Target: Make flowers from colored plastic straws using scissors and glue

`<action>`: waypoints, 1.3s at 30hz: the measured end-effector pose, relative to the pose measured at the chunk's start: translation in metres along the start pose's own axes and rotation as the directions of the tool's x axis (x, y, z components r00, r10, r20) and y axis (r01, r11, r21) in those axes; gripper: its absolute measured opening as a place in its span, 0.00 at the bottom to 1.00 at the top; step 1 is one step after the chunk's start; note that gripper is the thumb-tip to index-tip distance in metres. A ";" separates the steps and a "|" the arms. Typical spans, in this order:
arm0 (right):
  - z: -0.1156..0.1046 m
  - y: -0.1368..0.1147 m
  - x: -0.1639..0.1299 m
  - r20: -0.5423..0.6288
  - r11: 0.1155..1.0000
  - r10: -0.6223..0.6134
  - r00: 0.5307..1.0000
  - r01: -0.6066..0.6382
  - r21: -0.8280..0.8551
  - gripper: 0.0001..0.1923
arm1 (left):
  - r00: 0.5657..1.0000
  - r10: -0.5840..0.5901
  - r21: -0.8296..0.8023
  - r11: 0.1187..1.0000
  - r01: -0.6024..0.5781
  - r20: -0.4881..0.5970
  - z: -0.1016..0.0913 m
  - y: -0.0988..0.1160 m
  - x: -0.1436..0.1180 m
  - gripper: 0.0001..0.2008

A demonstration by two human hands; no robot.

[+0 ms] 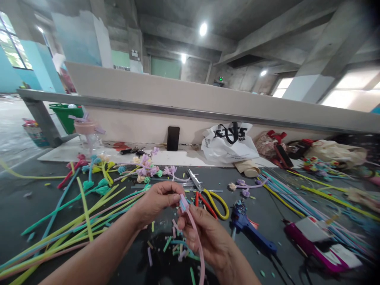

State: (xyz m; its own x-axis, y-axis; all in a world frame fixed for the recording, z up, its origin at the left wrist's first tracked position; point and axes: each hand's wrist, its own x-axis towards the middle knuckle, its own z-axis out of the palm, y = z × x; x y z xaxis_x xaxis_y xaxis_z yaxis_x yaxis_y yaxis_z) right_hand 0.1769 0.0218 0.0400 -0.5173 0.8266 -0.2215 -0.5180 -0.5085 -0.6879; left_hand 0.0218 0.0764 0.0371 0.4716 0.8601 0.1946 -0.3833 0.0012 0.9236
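In the head view my left hand [164, 198] pinches the tip of a small bundle of lilac and light-blue fuzzy pieces [184, 203]. The bundle sits at the top of a long pink chenille stem [197, 233]. Just below it, my right hand [202, 229] has thumb and fingers closed round the stem, which hangs down past the palm. Right behind my hands lie scissors with yellow handles [224, 204] and a red-handled tool [204, 202]. Short cut chenille pieces [178, 249] are scattered on the dark table under my hands.
Long coloured chenille stems [68, 225] spread over the left side, with more stems [291, 198] at right. Finished-looking fuzzy flowers [145, 166] lie behind. A blue glue gun [252, 227] and a magenta tool [314, 247] rest at right. A phone [173, 138] and white bag [228, 142] stand behind.
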 end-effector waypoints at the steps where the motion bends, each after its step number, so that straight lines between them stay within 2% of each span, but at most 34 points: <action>1: 0.000 -0.001 -0.001 0.020 1.000 0.012 1.000 -0.013 0.022 0.12 | 1.000 0.002 -0.009 1.000 -0.002 0.012 0.002 0.001 -0.001 0.07; 5: 0.001 -0.002 -0.002 0.089 0.997 0.042 0.995 -0.047 0.060 0.11 | 0.999 -0.025 -0.045 0.999 0.027 0.041 0.010 0.005 -0.003 0.07; 8: -0.001 -0.006 -0.004 0.082 0.994 0.047 0.996 -0.055 0.099 0.11 | 0.999 -0.047 -0.065 0.997 0.047 0.002 0.013 0.007 -0.003 0.11; 12: -0.007 -0.028 -0.017 0.069 0.979 -0.066 0.995 0.051 0.199 0.10 | 0.997 -0.003 -0.017 1.000 0.001 -0.083 0.007 0.009 0.001 0.18; 15: -0.011 -0.049 -0.032 0.058 0.938 -0.207 0.977 0.181 0.296 0.07 | 0.993 -0.104 0.183 0.977 0.112 -0.049 -0.004 0.012 0.002 0.13; 17: -0.013 -0.058 -0.039 0.037 0.911 -0.267 0.963 0.240 0.335 0.07 | 0.976 -0.216 0.391 0.901 0.189 0.027 -0.010 0.014 0.002 0.08; 20: -0.013 -0.059 -0.040 0.013 0.920 -0.267 0.964 0.251 0.303 0.06 | 0.939 -0.309 0.688 0.715 0.125 0.151 -0.013 0.012 -0.001 0.07; 22: -0.012 -0.053 -0.036 0.021 0.949 -0.218 0.976 0.207 0.238 0.05 | 0.928 -0.315 0.778 0.627 0.045 0.200 -0.009 0.008 -0.003 0.06; 26: -0.011 -0.042 -0.024 0.041 0.979 -0.138 0.990 0.130 0.154 0.06 | 0.938 -0.269 0.831 0.556 -0.033 0.218 0.002 -0.004 -0.004 0.09; 31: -0.012 -0.037 -0.015 -0.011 0.972 -0.148 0.989 0.147 0.183 0.03 | 0.968 -0.169 0.852 0.518 -0.071 0.184 0.016 -0.026 -0.006 0.09; 36: -0.015 -0.033 -0.008 -0.058 0.979 -0.156 0.986 0.162 0.120 0.05 | 0.978 -0.159 0.873 0.485 -0.045 0.138 0.036 -0.043 -0.013 0.02; 39: -0.016 -0.030 -0.005 -0.073 0.983 -0.138 0.988 0.145 0.112 0.05 | 0.971 -0.206 0.861 0.509 0.000 0.122 0.038 -0.040 -0.014 0.04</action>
State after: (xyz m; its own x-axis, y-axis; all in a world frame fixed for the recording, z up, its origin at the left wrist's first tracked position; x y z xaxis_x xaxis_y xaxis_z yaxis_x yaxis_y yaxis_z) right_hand 0.2061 0.0370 0.0510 -0.3902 0.9041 -0.1743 -0.6604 -0.4068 -0.6312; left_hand 0.0610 0.0452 0.0103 0.6339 0.7724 0.0388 0.4883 -0.4387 0.7544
